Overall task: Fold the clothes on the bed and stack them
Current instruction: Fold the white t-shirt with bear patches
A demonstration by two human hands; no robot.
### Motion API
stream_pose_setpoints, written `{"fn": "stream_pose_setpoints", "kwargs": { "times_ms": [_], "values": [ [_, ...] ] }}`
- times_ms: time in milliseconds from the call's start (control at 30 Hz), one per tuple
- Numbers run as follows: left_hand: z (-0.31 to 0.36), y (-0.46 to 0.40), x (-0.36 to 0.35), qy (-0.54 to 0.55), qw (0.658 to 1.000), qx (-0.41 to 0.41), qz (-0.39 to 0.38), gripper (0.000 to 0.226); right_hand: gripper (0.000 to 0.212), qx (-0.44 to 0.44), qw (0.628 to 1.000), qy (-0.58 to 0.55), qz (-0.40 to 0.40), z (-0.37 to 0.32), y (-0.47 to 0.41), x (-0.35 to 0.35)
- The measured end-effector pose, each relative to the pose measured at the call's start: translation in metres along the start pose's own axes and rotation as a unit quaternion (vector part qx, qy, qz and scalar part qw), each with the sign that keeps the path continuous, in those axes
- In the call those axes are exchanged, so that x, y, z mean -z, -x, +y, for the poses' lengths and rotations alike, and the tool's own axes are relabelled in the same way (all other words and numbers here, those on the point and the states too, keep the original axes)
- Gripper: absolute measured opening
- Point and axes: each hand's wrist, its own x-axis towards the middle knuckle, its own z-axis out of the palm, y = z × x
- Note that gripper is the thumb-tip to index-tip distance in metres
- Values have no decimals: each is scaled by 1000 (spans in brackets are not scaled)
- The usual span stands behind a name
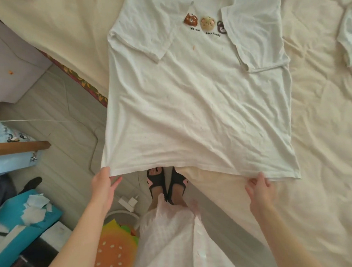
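The left hand (pixel 104 184) pinches the hem's left corner of the white T-shirt (pixel 192 103), thumb on top; the right hand (pixel 259 187) grips the hem near its right corner, fingers curled. The shirt lies front up on the bed (pixel 325 124), long axis from 6 to 12 o'clock, collar toward 12, both sleeves folded inward. At 3 o'clock lies another white garment (pixel 350 38).

Matt, creased cotton-like T-shirt (pixel 198 115) on a wrinkled matt cloth bedsheet (pixel 326 144); smooth plank floor (pixel 67 127).
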Motion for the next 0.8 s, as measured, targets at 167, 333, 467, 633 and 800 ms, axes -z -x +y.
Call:
{"fn": "stream_pose_setpoints", "kwargs": {
  "times_ms": [167, 333, 467, 633, 800],
  "values": [
    [13, 11, 9, 128, 992, 4, -15, 22, 54, -104, 976, -193, -6, -36, -12, 17],
    [22, 24, -1, 143, 990, -11, 1, 20, 48, -156, 949, -273, 28, -69, -27, 31],
    [21, 36, -9, 153, 988, -20, 9, 18, 41, -212, 934, -285, 33, -78, -40, 37],
    [13, 55, -12, 159, 987, -11, -8, 11, 37, -200, 947, -250, -5, -79, -46, 51],
    [17, 77, -15, 170, 985, -27, 3, 11, 19, -101, 984, -147, -6, -71, -44, 70]
  ]
}}
